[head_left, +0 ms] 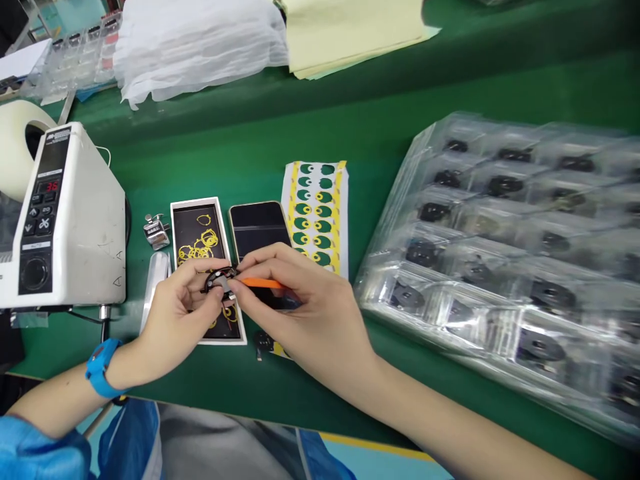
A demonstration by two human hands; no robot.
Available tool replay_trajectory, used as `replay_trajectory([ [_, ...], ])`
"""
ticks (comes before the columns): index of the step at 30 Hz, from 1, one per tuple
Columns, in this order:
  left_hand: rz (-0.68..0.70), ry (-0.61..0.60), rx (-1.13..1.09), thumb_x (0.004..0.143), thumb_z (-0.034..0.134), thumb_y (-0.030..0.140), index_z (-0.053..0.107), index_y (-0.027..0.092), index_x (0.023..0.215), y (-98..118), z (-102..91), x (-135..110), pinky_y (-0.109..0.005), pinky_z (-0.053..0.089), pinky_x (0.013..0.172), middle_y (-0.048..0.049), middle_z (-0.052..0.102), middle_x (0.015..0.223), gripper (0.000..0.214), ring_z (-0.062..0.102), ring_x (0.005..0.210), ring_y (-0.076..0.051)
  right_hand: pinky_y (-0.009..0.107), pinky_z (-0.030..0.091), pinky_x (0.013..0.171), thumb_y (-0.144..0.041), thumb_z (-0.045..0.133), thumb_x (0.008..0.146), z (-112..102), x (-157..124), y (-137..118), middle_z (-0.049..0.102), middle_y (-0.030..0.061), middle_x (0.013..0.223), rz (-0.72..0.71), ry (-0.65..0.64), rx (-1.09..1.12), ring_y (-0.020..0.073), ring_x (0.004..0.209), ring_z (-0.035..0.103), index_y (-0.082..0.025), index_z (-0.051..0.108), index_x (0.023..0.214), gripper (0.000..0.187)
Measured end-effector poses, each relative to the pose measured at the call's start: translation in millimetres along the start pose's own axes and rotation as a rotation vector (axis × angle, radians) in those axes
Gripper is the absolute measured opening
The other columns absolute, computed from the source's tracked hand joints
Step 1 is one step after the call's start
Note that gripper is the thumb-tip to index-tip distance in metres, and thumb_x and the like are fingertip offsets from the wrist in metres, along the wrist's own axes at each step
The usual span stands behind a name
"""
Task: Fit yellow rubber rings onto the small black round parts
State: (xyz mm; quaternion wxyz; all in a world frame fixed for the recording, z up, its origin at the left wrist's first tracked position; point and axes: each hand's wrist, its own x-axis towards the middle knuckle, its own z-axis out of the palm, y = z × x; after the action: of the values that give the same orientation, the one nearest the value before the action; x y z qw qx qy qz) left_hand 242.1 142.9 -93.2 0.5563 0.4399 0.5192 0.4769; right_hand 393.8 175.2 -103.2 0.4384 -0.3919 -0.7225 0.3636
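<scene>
My left hand (177, 310) pinches a small round black electronic part (216, 279) with a silvery middle. A blue band is on that wrist. My right hand (310, 300) is closed around a slim orange stick-like tool (263, 283), and its fingertips meet the right side of the part; the tool's tip is hidden. Beneath both hands lies a white-rimmed box (173, 223) with a dark inside, holding yellow ring-shaped pieces (197, 247). A phone (260, 223) lies partly under my right hand. Another small black part (263, 341) rests just below that hand.
A sheet of yellow-edged stickers (343, 220) lies behind my right hand. Stacked clear trays (480, 267) of black parts fill the right. A white tape dispenser (95, 220) stands left, near a metal counter (157, 231). White sheets (200, 47) and yellow paper (355, 33) lie at the back.
</scene>
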Motion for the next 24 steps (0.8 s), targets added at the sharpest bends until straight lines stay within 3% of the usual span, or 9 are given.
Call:
replay_trajectory([
  [6, -0.011, -0.019, -0.018, 0.079, 0.062, 0.007, 0.065, 0.019, 0.105, 1.9, -1.0, -0.2, -0.017, 0.052, 0.063, 0.0005, 0.071, 0.079, 0.028, 0.068, 0.071, -0.010, 0.019, 0.043, 0.047, -0.005, 0.061, 0.085, -1.9, 1.9, 0.4, 0.061, 0.0025, 0.083, -0.014, -0.011, -0.017, 0.0108, 0.069, 0.058, -0.018, 0.064, 0.077, 0.015],
  [11, 0.003, -0.039, 0.016, 0.080, 0.061, 0.007, 0.065, 0.019, 0.104, 3.3, -1.0, 0.2, -0.018, 0.052, 0.061, 0.0013, 0.069, 0.074, 0.027, 0.067, 0.068, -0.010, 0.020, 0.044, 0.047, -0.005, 0.060, 0.084, -4.4, 2.4, -0.9, 0.061, 0.0027, 0.083, -0.044, -0.015, -0.048, 0.0116, 0.067, 0.058, -0.018, 0.062, 0.078, 0.015],
  [16, 0.028, -0.033, 0.036, 0.081, 0.060, 0.006, 0.066, 0.019, 0.104, 3.5, -0.6, 0.6, -0.016, 0.051, 0.057, 0.0000, 0.072, 0.081, 0.027, 0.065, 0.064, -0.008, 0.023, 0.045, 0.049, -0.003, 0.058, 0.084, -4.4, 1.4, -2.5, 0.061, 0.0032, 0.083, -0.082, 0.003, -0.094, 0.0135, 0.070, 0.060, -0.019, 0.060, 0.078, 0.017],
  [20, 0.058, 0.018, 0.047, 0.080, 0.061, 0.006, 0.067, 0.019, 0.098, 4.4, 0.6, 1.0, -0.015, 0.051, 0.054, 0.0022, 0.069, 0.073, 0.023, 0.064, 0.060, -0.008, 0.024, 0.047, 0.053, -0.004, 0.057, 0.085, -2.0, -0.7, -0.9, 0.062, 0.0044, 0.085, -0.142, 0.009, -0.155, 0.0146, 0.072, 0.062, -0.019, 0.059, 0.080, 0.016],
  [24, 0.032, 0.019, -0.031, 0.077, 0.062, 0.005, 0.066, 0.019, 0.093, 7.2, 0.8, 3.2, -0.015, 0.056, 0.063, 0.0038, 0.069, 0.068, 0.022, 0.067, 0.064, -0.008, 0.025, 0.046, 0.054, -0.007, 0.060, 0.084, -0.7, -2.2, 2.8, 0.062, 0.0034, 0.085, -0.158, 0.036, -0.181, 0.0147, 0.072, 0.061, -0.020, 0.055, 0.084, 0.014],
])
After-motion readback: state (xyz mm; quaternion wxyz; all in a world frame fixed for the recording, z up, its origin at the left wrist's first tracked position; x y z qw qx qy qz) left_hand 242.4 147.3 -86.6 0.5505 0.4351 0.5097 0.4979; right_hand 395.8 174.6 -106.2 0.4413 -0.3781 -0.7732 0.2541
